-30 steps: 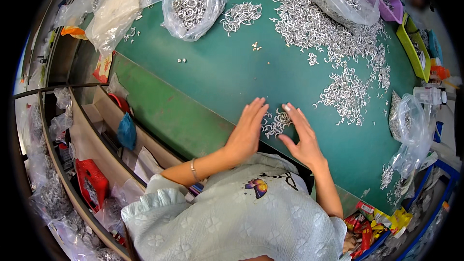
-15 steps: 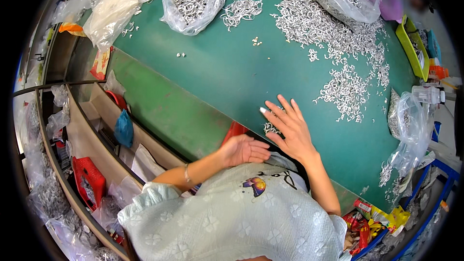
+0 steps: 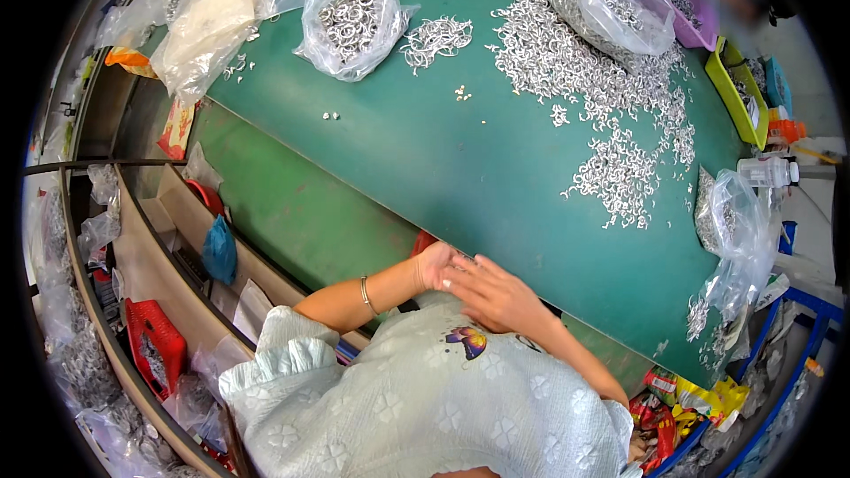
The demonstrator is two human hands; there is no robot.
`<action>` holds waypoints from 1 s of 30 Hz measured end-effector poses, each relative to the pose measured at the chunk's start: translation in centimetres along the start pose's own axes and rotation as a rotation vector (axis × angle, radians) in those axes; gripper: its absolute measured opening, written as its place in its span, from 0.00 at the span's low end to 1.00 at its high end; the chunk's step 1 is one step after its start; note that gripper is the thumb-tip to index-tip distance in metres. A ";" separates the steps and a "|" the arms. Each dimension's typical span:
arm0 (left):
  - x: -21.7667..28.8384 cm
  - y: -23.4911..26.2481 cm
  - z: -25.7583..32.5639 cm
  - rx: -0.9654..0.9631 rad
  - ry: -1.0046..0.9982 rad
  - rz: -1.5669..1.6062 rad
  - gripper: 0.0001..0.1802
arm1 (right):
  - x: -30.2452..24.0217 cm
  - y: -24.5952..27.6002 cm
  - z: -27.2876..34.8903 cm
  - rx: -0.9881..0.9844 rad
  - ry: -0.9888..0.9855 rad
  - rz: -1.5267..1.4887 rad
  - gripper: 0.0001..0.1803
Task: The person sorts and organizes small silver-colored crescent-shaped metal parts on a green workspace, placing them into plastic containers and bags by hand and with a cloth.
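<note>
At the near edge of the green table, my left hand [image 3: 435, 266] is turned palm up, its fingers mostly covered by my right hand. My right hand [image 3: 498, 294] lies across it with fingers stretched out and close together; anything between the two palms is hidden. Beyond them, a large heap of small curved silver metal pieces [image 3: 567, 53] spreads over the right side, with a smaller pile [image 3: 617, 179] closer to me. Metal rings [image 3: 352, 16] fill a clear plastic bag [image 3: 320, 46], and a loose pile of silver pieces [image 3: 437, 41] sits beside it.
A clear bag [image 3: 626, 7] rests on the heap, near a purple bin [image 3: 706, 32] and a yellow-green bin [image 3: 728, 93]. Another plastic bag [image 3: 737, 248] hangs at the right edge. Lower left stand shelves with a red basket [image 3: 158, 336] and a blue bag [image 3: 220, 250].
My right hand has come down and left from the tabletop onto my left hand. The few silver pieces beside it at the table's edge no longer show there. The view has shifted slightly.
</note>
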State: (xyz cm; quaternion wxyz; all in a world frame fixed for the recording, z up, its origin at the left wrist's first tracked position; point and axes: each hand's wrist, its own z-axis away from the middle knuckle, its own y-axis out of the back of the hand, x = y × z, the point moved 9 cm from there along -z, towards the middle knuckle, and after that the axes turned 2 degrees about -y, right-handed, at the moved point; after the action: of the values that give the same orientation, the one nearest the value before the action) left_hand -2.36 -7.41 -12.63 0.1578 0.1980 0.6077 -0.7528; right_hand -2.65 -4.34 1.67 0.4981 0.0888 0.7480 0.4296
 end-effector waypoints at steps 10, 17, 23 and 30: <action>-0.1 1.7 2.1 0.519 -0.219 -0.475 0.13 | 1.1 3.6 1.0 0.287 -0.131 -0.585 0.20; -0.8 -10.3 2.1 0.368 -0.211 -0.321 0.12 | 7.1 9.5 7.4 0.937 -0.455 -0.874 0.16; 10.8 -30.5 -10.5 0.002 -0.568 -0.475 0.11 | 9.8 10.1 12.6 1.282 -0.573 -0.922 0.13; 20.8 -45.1 -19.7 0.346 -1.351 -2.026 0.12 | 10.7 10.6 15.4 1.353 -0.612 -0.976 0.11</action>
State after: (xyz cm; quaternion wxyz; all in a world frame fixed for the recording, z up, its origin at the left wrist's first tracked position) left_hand -39.94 21.43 12.06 -0.2433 -0.7743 0.1754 -0.5572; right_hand 1.59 16.76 0.20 0.6448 0.1462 0.6302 -0.4071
